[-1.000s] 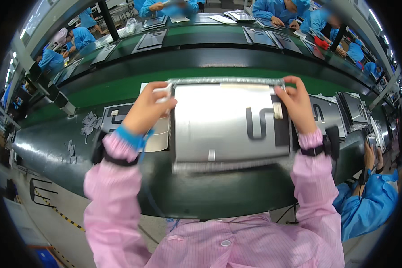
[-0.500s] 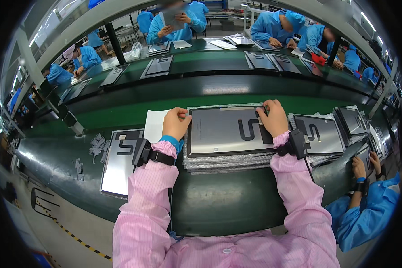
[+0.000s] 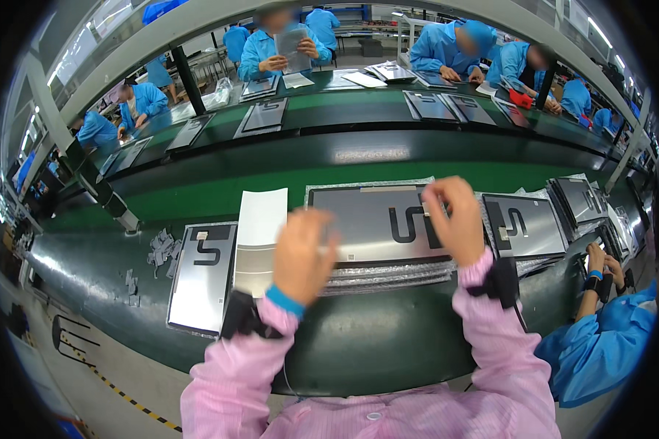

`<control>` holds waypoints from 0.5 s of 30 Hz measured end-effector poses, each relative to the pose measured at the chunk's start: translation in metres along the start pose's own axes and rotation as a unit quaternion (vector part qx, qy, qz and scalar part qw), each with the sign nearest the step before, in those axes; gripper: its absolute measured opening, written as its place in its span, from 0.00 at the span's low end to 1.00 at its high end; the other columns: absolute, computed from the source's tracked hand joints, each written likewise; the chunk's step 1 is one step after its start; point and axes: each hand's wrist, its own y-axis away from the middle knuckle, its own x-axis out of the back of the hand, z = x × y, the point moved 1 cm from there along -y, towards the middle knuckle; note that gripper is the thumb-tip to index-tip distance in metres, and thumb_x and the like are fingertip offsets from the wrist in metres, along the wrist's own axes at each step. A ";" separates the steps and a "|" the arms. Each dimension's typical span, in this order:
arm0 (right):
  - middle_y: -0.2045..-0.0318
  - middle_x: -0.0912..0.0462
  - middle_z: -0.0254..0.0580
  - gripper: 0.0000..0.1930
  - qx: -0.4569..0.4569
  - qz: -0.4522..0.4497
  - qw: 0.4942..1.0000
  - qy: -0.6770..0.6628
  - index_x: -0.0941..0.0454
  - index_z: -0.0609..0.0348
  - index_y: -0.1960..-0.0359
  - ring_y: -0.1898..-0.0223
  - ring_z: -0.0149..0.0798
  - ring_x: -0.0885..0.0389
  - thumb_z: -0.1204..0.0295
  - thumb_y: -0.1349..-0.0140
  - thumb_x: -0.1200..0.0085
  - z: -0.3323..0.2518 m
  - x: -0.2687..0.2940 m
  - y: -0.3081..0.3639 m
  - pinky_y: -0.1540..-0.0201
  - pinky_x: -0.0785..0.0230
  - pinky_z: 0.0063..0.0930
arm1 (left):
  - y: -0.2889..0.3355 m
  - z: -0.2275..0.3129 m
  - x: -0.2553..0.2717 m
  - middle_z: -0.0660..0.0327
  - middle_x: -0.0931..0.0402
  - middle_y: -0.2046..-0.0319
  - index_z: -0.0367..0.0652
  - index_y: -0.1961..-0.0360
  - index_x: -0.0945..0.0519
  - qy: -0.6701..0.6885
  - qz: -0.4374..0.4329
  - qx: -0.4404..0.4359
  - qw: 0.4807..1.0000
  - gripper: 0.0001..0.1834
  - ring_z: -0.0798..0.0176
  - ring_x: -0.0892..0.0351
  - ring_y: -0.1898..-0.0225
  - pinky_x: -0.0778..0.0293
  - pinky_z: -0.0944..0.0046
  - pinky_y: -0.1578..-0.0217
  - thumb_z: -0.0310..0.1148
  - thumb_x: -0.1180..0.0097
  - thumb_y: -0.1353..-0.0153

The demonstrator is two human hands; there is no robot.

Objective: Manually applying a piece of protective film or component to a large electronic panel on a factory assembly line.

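Note:
A flat silver-grey screen panel point(image 3: 362, 223) with a black border and a black S-shaped strip lies face down on a stack of similar panels in bubble wrap point(image 3: 388, 276). My left hand point(image 3: 304, 252) is smeared by motion over the panel's left edge, and its fingers cannot be read. At the panel's upper right corner, my right hand point(image 3: 458, 223) has its fingers curled together near a small pale tab. Whatever sits between those fingertips is hidden. Left of the stack is a white sheet point(image 3: 263, 212), beside another silver panel point(image 3: 201, 282).
More panels point(image 3: 527, 223) on bubble wrap stand to the right, close to a co-worker's hands point(image 3: 600, 263). Small grey scraps point(image 3: 163, 249) lie at the left of the green bench point(image 3: 373, 329). Beyond it, a raised line point(image 3: 344, 110) carries panels, with several people behind.
My left hand has come off the panel's upper left corner, moving toward me. My right hand has shifted slightly down and right. More of the white sheet shows.

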 end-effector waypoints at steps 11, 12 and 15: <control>0.75 0.27 0.44 0.09 -0.118 -0.348 0.892 -0.262 0.27 0.62 0.72 0.75 0.45 0.26 0.70 0.39 0.46 -0.053 -0.029 0.115 0.73 0.32 0.33 | 0.104 0.049 -0.030 0.57 0.26 0.69 0.43 0.70 0.25 0.321 -0.380 -0.033 0.867 0.08 0.51 0.26 0.62 0.30 0.56 0.60 0.35 0.42 0.41; 0.74 0.27 0.43 0.09 -0.092 -0.339 0.900 -0.258 0.27 0.62 0.72 0.76 0.43 0.26 0.70 0.38 0.46 -0.052 -0.032 0.117 0.73 0.33 0.32 | 0.103 0.046 -0.029 0.58 0.26 0.70 0.43 0.72 0.26 0.340 -0.378 -0.016 0.861 0.08 0.52 0.27 0.62 0.31 0.56 0.61 0.35 0.42 0.42; 0.74 0.27 0.43 0.08 -0.066 -0.336 0.904 -0.255 0.26 0.63 0.71 0.76 0.42 0.26 0.70 0.38 0.47 -0.054 -0.031 0.115 0.73 0.33 0.32 | 0.098 0.042 -0.025 0.59 0.26 0.70 0.43 0.75 0.27 0.359 -0.382 0.007 0.852 0.10 0.53 0.27 0.63 0.31 0.57 0.61 0.35 0.40 0.43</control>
